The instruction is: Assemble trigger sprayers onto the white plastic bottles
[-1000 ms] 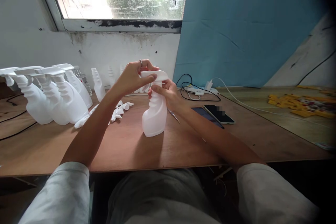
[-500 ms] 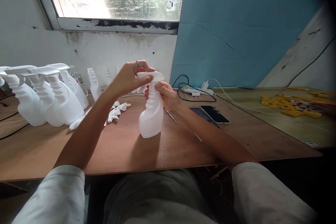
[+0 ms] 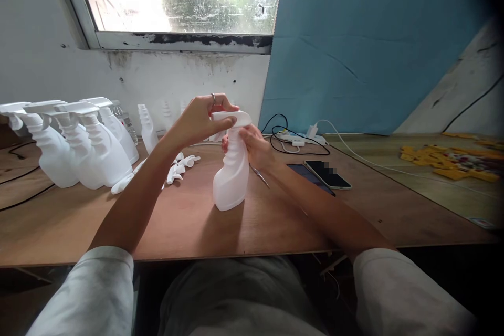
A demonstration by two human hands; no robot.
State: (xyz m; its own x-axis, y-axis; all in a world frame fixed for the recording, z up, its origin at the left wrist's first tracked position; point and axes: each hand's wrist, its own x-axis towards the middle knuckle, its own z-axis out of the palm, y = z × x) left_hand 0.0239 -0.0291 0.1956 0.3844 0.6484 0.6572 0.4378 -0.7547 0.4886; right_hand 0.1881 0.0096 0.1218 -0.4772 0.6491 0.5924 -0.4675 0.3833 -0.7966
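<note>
A white plastic spray bottle (image 3: pixel 229 186) stands upright on the brown table in front of me, its spray head (image 3: pixel 241 118) on top. My left hand (image 3: pixel 208 118), with a ring on one finger, is closed on the spray head from the left, thumb in front and fingers over the top. Around the ribbed neck just below the head, my right hand (image 3: pixel 255 147) is closed from the right. Part of its fingers is hidden behind the bottle. Small white plastic pieces (image 3: pixel 179 168) lie in a loose pile beyond my left forearm.
Several white spray bottles with heads (image 3: pixel 104 155) stand at the left. A headless bottle (image 3: pixel 147 128) is near the wall. A thin pointed tool (image 3: pixel 260 177), a phone (image 3: pixel 328 174), a power strip (image 3: pixel 303 139) and cables are at the right; yellow parts (image 3: pixel 429 160) lie farther right.
The whole view has shifted slightly, so everything appears a little further right. Both hands keep the same hold on the bottle and its head.
</note>
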